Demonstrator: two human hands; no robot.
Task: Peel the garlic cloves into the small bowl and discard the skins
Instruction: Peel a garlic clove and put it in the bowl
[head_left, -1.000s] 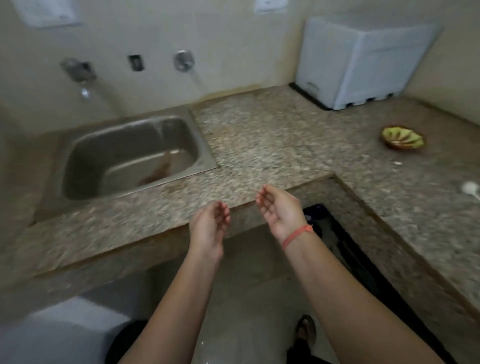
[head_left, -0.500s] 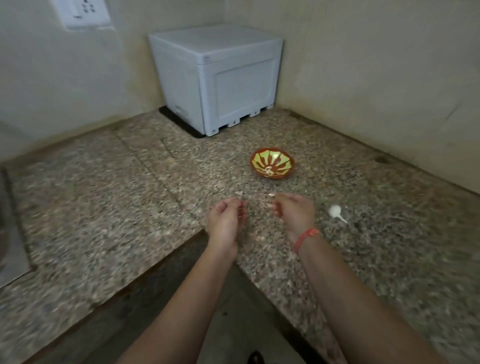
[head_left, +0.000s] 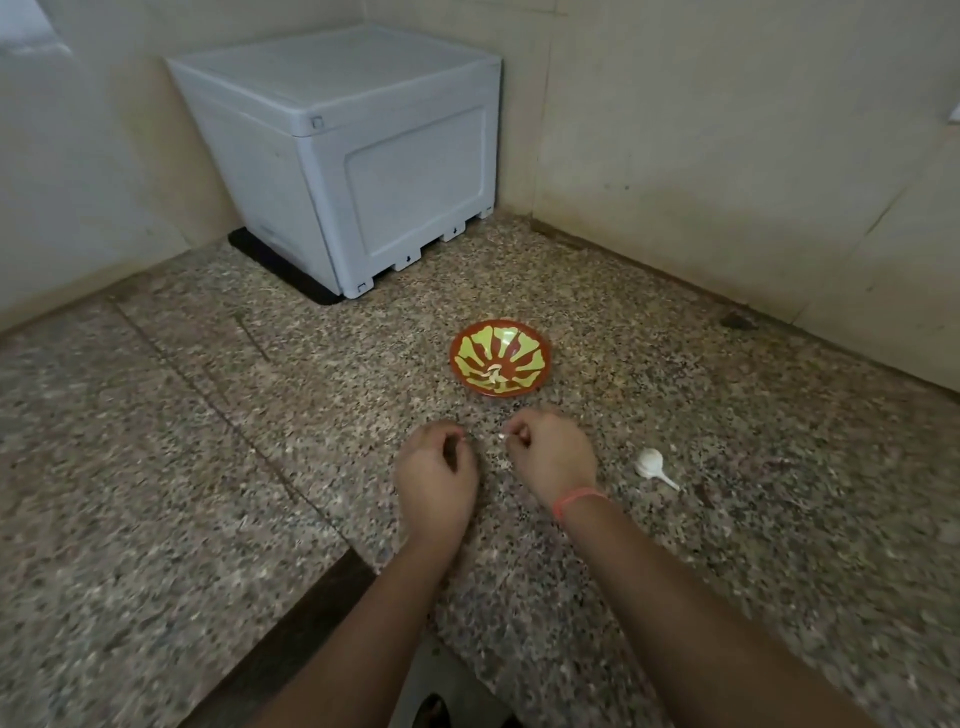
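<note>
Both hands hover low over the speckled stone table (head_left: 208, 467), close together but not touching, just in front of the bowl. The right hand (head_left: 550, 457) has its fingers curled in and pinches a small white piece (head_left: 502, 435) between thumb and fingertip; it is too small to tell whether this is a clove or a scrap of skin. An orange band (head_left: 579, 499) circles the right wrist. The left hand (head_left: 436, 473) is also curled, thumb drawn towards the fingertips, but I cannot tell whether it holds anything.

The small bowl (head_left: 460, 345), red-brown with a yellow-green leaf pattern, sits on the table just beyond the hands. A few pale garlic cloves (head_left: 492, 375) lie near its middle. A white garlic bulb (head_left: 650, 462) lies on its side on the table to the right of the right hand, near it but apart, with its stalk pointing towards the lower right.

Further back, in the corner where the two walls meet, a pale grey plastic box (head_left: 363, 156) stands on a black mat (head_left: 280, 265).
</note>
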